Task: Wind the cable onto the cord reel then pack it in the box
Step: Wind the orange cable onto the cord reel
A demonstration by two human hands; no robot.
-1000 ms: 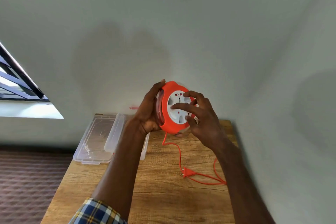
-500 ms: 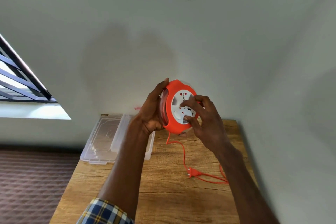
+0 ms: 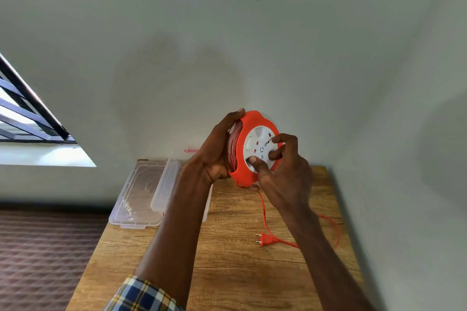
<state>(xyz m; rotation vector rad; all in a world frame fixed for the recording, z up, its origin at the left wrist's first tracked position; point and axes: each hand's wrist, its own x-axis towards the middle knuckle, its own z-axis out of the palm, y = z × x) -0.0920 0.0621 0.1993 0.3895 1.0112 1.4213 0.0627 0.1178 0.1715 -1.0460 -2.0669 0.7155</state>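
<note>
I hold an orange cord reel [image 3: 243,171] with a white socket face upright above the far end of the wooden table [image 3: 227,260]. My left hand [image 3: 214,151] grips its rim from the back and left. My right hand [image 3: 283,171] has thumb and fingers curled into the recesses of the white face. Orange cable [image 3: 264,212] hangs from the reel's bottom, loops right along the table and ends in a two-pin plug [image 3: 265,240] lying on the wood. A clear plastic box [image 3: 161,192] sits at the table's far left, partly behind my left forearm.
The box's clear lid [image 3: 136,194] lies flat left of it, overhanging the table edge. A grey wall stands just behind and to the right of the table. A barred window is at the left, with patterned floor below.
The white face has turned a little under my right fingers, which shifted on it. The loose cable on the table is shorter and the plug has slid slightly. The view moved.
</note>
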